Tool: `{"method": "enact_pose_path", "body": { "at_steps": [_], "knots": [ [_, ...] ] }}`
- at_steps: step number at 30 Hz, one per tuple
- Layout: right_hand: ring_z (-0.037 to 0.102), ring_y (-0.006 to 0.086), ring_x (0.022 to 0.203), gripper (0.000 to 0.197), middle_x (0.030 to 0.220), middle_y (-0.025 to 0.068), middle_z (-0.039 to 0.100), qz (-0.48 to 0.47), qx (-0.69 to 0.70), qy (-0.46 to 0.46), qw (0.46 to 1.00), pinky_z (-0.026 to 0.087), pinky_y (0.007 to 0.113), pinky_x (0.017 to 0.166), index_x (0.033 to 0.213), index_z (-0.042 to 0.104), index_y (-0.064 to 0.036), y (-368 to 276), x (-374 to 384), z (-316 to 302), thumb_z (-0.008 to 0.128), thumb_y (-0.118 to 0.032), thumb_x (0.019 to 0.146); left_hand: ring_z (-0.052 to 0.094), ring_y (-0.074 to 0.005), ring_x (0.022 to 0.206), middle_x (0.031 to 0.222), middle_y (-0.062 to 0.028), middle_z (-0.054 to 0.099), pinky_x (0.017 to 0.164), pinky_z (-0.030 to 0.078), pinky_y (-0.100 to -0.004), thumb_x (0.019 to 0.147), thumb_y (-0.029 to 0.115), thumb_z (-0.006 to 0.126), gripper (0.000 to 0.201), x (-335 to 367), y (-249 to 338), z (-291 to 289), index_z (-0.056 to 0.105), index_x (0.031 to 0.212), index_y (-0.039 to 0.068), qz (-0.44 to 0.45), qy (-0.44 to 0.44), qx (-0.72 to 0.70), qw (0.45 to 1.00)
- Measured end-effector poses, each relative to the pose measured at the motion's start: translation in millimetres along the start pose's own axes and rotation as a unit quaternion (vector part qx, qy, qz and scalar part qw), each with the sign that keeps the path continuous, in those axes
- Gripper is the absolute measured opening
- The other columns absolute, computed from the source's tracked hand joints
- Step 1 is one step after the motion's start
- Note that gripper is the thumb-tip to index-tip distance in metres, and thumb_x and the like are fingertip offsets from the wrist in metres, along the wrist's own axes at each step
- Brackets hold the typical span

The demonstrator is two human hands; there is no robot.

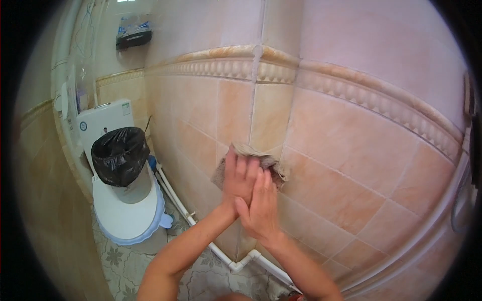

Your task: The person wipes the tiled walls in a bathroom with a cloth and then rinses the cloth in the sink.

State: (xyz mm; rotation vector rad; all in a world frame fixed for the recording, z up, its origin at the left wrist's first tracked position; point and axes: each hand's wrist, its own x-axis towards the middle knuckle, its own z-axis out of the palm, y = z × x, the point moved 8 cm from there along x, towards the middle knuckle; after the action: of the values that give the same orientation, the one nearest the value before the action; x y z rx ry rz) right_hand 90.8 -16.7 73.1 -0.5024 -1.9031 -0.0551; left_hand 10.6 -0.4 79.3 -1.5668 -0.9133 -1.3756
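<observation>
- Grey cloth [271,164] was pressed against the tiled wall [331,150] by the left hand [240,180], its fingers laid nearly straight, not wrapped around it; the right hand [262,205] was set against it, likewise flat.
- Without a closed grip, the crumpled cloth could have been slipped loose and dropped toward the white pipe [218,256].
- Fingertips near its upper edge could have been scraped on bare tile.

The left hand [239,181] and right hand [261,208] are kinda hiding most of that greyish cloth [219,175], black bag's [119,154] covering the bin's [134,191] rim, bottom edge is chopping off both arms [193,246].
</observation>
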Motion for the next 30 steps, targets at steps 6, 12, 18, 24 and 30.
{"method": "enact_pose_path", "body": {
  "at_steps": [6, 12, 18, 24, 30],
  "knots": [
    [0.018, 0.0382, 0.139, 0.067, 0.149, 0.027, 0.017, 0.202, 0.279, 0.069, 0.936, 0.015, 0.042, 0.113, 0.141, 0.017, 0.0118, 47.1, -36.2, 23.4, 0.038, -0.035, 0.097, 0.026, -0.0336, 0.138, 0.145, -0.0148, 0.037, 0.114, 0.017, -0.0469, 0.09, 0.029, 0.041, 0.051, 10.6, 60.3, 6.4, 0.045, 0.134, 0.002, 0.226, -0.345, 0.315, 0.855],
    [0.012, 0.0344, 0.142, 0.067, 0.153, 0.0239, 0.011, 0.277, 0.249, 0.115, 0.921, 0.011, 0.04, 0.114, 0.143, 0.01, 0.0113, 54.2, -22.9, 7.1, 0.031, -0.035, 0.099, 0.022, -0.0322, 0.14, 0.148, -0.0132, 0.032, 0.115, 0.012, -0.0495, 0.091, 0.031, 0.038, 0.056, 31.3, 58.9, 42.5, 0.037, 0.14, 0.004, 0.325, -0.396, 0.374, 0.773],
    [0.025, 0.0372, 0.137, 0.067, 0.148, 0.0264, 0.023, 0.242, 0.278, 0.111, 0.923, 0.021, 0.039, 0.111, 0.144, 0.01, 0.0079, 33.6, 52.0, -29.7, 0.031, -0.038, 0.099, 0.025, -0.031, 0.139, 0.146, -0.0122, 0.034, 0.115, 0.012, -0.0508, 0.091, 0.034, 0.039, 0.056, 76.4, 47.0, 49.2, 0.039, 0.139, 0.006, 0.31, -0.342, 0.435, 0.773],
    [0.031, 0.0397, 0.133, 0.063, 0.144, 0.0278, 0.03, 0.145, 0.251, 0.165, 0.943, 0.025, 0.041, 0.108, 0.141, 0.021, 0.0083, 30.8, 94.9, -64.2, 0.033, -0.038, 0.099, 0.024, -0.0296, 0.139, 0.146, -0.0115, 0.034, 0.114, 0.01, -0.0539, 0.091, 0.035, 0.039, 0.056, 134.3, 48.9, 46.5, 0.038, 0.14, 0.007, 0.314, -0.317, 0.449, 0.774],
    [0.035, 0.0414, 0.126, 0.062, 0.138, 0.0277, 0.037, 0.092, 0.115, 0.189, 0.971, 0.027, 0.044, 0.106, 0.138, 0.026, 0.0109, 32.8, 139.3, -81.4, 0.034, -0.037, 0.099, 0.019, -0.0295, 0.141, 0.15, -0.0105, 0.028, 0.115, 0.007, -0.0529, 0.092, 0.035, 0.038, 0.059, 180.7, 41.7, 47.6, 0.032, 0.143, 0.008, 0.252, -0.267, 0.518, 0.773]
  ]
}}
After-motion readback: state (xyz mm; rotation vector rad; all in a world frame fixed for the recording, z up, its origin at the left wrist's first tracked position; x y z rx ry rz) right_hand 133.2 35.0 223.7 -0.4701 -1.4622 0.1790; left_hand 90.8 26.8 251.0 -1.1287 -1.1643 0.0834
